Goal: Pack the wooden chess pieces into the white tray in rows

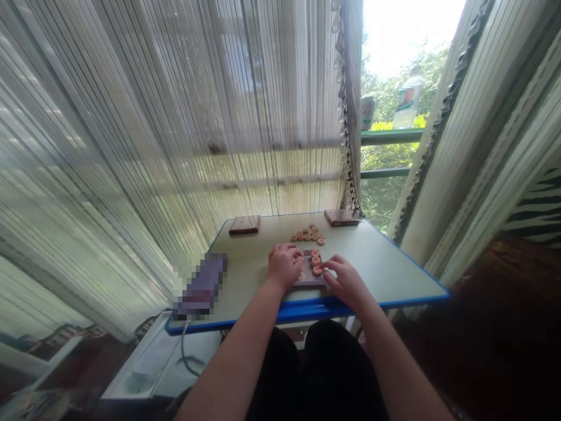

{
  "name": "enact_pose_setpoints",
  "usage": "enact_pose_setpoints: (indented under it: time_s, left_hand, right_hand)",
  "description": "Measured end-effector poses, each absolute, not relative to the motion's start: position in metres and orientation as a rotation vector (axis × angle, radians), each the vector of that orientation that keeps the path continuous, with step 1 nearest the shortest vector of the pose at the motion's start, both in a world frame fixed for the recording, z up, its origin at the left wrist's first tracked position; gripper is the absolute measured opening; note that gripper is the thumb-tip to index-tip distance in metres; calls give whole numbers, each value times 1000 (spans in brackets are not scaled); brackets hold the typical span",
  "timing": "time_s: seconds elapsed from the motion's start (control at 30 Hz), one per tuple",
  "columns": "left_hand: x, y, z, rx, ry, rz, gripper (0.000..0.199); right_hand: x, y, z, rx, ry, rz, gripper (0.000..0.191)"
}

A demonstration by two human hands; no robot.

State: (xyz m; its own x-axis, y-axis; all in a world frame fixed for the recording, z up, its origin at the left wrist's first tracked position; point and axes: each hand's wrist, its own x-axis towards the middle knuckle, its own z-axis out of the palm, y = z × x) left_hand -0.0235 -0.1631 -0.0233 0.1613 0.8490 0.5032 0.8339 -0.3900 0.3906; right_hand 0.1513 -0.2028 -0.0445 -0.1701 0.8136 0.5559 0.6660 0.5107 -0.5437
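Note:
A shallow purplish box rests near the front edge of the table, with round wooden Chinese chess pieces with red marks standing in a short row on its right side. My left hand lies over the left part of the box, its fingers loosely bent and apart, covering some small pieces beneath. My right hand comes in from the right; its thumb and forefinger meet the edge of the nearest red-marked piece. A loose heap of similar pieces lies beyond the box.
The pale table has a blue rim. A brown case lies at the back left, another flat case at the back right. A blurred purple object with a cable sits at the left edge. Curtains hang behind.

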Motion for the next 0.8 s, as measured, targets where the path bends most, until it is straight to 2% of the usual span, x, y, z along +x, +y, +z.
enact_pose_setpoints:
  time_s: [0.2,0.43,0.6,0.8]
  left_hand:
    - [-31,-123,-18,2201,1783,934,26]
    - [-37,-47,-11,2120,1662,888,25]
    - [-33,-3,-24,2075,1546,1015,24]
    - [-28,8,-41,2241,1396,991,31]
  right_hand:
    - [158,-181,-35,-1245,-1868,312,22]
    - [167,-90,-3,-1449,-1979,136,24]
    - [163,-42,-32,-1374,-2014,-122,27]
    - [163,-34,-51,-1370,-2152,25,26]
